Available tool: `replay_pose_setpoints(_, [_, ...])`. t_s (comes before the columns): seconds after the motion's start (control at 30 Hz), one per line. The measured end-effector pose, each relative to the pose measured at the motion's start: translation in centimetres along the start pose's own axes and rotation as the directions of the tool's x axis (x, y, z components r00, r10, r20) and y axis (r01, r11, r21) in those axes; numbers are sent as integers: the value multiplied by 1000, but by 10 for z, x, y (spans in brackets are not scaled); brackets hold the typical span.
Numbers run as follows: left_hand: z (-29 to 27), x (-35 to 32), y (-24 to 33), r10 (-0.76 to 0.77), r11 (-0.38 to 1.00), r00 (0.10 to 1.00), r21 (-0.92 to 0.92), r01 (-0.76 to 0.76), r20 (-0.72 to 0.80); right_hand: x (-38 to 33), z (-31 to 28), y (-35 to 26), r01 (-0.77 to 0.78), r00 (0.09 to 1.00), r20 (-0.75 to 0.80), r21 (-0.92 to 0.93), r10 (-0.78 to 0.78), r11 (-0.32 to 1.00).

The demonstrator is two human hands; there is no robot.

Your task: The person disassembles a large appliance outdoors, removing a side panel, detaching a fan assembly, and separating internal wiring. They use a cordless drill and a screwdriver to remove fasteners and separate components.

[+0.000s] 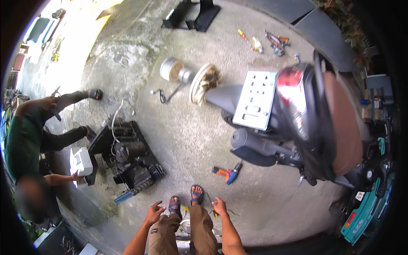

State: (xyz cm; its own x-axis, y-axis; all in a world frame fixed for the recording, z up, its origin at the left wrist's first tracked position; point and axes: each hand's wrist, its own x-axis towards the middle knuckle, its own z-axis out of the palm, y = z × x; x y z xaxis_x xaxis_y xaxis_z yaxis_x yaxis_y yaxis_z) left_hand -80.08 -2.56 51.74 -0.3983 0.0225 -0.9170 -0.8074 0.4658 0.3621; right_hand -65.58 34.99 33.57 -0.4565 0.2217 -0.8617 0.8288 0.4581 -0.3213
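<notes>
My left hand (155, 213) is held over my left knee, fingers loosely bent and apart, with nothing visible in it. My right hand (219, 206) is beside my right knee, its fingers partly spread. Next to its fingertips is a thin-shafted tool with a yellow and black handle (215, 214); whether they touch it I cannot tell. Ahead on the concrete lies an orange and blue cordless drill (228, 173). To the left of it rests an opened black machine housing (144, 180) with a motor (128, 151) and a white cable (114, 125).
A scooter (293, 114) stands at the right. Ahead lie a motor with a fan wheel (199, 85), a black plastic frame (191, 19) and scattered tools (277, 42). At the left, another person in a green shirt (23, 144) sits with one hand at a white box (81, 162).
</notes>
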Motion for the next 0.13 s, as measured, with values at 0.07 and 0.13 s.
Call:
replay_pose_setpoints(0.07, [-22,1,58,61,998,998,-5,-61,-18,2,-24,-77,96,995,11,29,-96,995])
replay_pose_setpoints(0.13, [-47,5,112,129,991,991,-22,-130,-32,6,-45,-155,142,989,23,122,-146,982])
